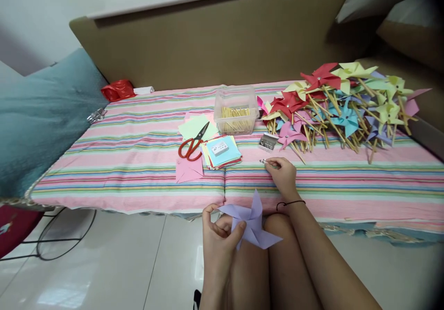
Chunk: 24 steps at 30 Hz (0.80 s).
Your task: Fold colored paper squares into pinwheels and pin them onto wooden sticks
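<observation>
My left hand (218, 233) pinches the centre of a folded lilac paper pinwheel (252, 222) held over my knees. My right hand (282, 173) rests on the striped cushion (138, 162), its fingers pinched on a small silver pin (263, 161). Just beyond it lies a small open box of pins (268, 142). A stack of coloured paper squares (221, 151) with a small white box on top lies to the left, beside red-handled scissors (191, 144) and a loose pink sheet (188, 170).
A clear plastic tub of wooden sticks (236, 111) stands behind the paper. A heap of finished pinwheels on sticks (342, 106) fills the right of the cushion. A teal pillow (41, 115) lies at left, a red bag (118, 89) at the back. Tiled floor below.
</observation>
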Motion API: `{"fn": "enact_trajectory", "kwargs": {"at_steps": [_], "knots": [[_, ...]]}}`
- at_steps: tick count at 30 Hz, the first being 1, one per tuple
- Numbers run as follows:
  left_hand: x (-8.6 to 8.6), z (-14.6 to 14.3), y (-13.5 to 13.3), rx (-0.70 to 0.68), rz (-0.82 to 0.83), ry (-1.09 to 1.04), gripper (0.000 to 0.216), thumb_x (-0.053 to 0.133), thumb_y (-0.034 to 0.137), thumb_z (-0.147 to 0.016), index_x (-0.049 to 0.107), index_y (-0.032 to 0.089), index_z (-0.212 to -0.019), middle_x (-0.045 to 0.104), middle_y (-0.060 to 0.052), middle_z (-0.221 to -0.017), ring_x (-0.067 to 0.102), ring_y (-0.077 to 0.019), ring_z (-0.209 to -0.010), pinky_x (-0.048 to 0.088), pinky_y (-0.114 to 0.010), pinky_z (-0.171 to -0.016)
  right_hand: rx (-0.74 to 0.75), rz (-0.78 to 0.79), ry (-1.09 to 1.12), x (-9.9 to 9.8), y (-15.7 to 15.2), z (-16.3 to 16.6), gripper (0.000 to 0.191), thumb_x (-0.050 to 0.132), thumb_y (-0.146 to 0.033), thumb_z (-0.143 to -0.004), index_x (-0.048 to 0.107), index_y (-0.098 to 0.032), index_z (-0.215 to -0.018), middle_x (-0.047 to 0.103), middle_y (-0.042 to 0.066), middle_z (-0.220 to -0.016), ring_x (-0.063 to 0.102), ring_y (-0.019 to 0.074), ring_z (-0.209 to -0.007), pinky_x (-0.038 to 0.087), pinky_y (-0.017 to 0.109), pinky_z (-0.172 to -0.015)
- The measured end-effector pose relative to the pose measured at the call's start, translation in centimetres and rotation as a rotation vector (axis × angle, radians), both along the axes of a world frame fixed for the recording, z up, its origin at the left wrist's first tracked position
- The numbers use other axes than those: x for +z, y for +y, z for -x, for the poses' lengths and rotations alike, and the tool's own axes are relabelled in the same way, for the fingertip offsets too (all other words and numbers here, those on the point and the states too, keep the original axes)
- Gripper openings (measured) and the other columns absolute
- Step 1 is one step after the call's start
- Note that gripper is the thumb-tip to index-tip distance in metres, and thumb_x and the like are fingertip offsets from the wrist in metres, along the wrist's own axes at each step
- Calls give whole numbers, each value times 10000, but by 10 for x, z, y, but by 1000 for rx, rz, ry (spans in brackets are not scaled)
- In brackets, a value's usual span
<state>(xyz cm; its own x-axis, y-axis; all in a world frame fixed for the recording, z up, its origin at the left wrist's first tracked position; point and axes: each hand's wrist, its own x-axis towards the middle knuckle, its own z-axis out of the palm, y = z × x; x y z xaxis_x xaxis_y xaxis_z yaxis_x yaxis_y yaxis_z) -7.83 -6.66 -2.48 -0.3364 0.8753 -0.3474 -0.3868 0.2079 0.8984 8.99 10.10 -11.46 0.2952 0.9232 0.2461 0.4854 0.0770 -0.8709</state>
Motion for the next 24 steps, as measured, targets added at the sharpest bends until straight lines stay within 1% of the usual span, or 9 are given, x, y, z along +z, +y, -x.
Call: {"fn": "enact_trajectory", "kwargs": {"at_steps": [2,6,9,11,14,16,18,21,24], "knots": [[3,0,-2,5,-3,10,584,792,240,-630,346,245,-1007,620,79,-528,471,-70,-423,320,-160,-475,13,1,27,1,0,2,165,650,-312,-655,716,-171,-709,693,86,-769,609,216,-686,487,364,-716],[6,0,-4,17,-23,9,589,796,229,-620,352,244,-1006,616,82,-524,497,-78,-439,347,-168,-502,-11,14,112,5,1,7,131,687,-315,-625,702,-186,-620,690,84,-730,599,231,-694,472,404,-770],[7,1,-6,15,-37,9,583,792,226,-625,351,242,-1006,625,77,-533,521,-83,-456,375,-177,-534,-28,40,237,11,-3,7,119,710,-304,-601,700,-186,-610,701,79,-720,619,243,-732,476,415,-803],[9,2,-8,14,-41,12,585,792,224,-625,352,240,-1011,647,63,-554,543,-89,-474,384,-179,-547,-35,65,355,19,-12,7,146,724,-315,-596,708,-178,-644,725,85,-768,649,248,-776,497,407,-803],[12,2,-10,10,-43,26,587,787,220,-627,346,239,-1015,667,49,-569,558,-94,-485,384,-176,-546,-51,99,542,34,-38,7,192,743,-342,-609,707,-171,-688,748,97,-886,678,233,-826,525,382,-798],[15,2,-12,4,-50,42,579,779,216,-636,339,236,-1012,671,46,-570,551,-90,-479,371,-168,-528,-55,114,643,47,-63,7,206,760,-353,-617,701,-176,-706,749,90,-914,681,210,-823,537,355,-774],[19,0,-15,-2,-60,57,569,770,215,-649,335,232,-1016,674,44,-576,544,-85,-474,359,-161,-511,-56,122,719,60,-89,6,214,781,-359,-620,692,-187,-713,747,66,-878,676,178,-799,541,309,-737],[25,-2,-21,0,-84,60,581,765,202,-660,331,229,-1046,682,40,-600,576,-86,-519,412,-176,-565,-23,149,894,79,-125,4,236,827,-346,-609,687,-195,-724,730,19,-804,645,109,-704,529,215,-650],[31,-5,-28,-7,-105,66,603,765,195,-667,316,233,-1069,670,50,-600,589,-90,-541,431,-186,-583,52,161,1054,94,-152,1,263,852,-320,-625,691,-210,-801,730,2,-794,640,77,-688,525,170,-652]]}}
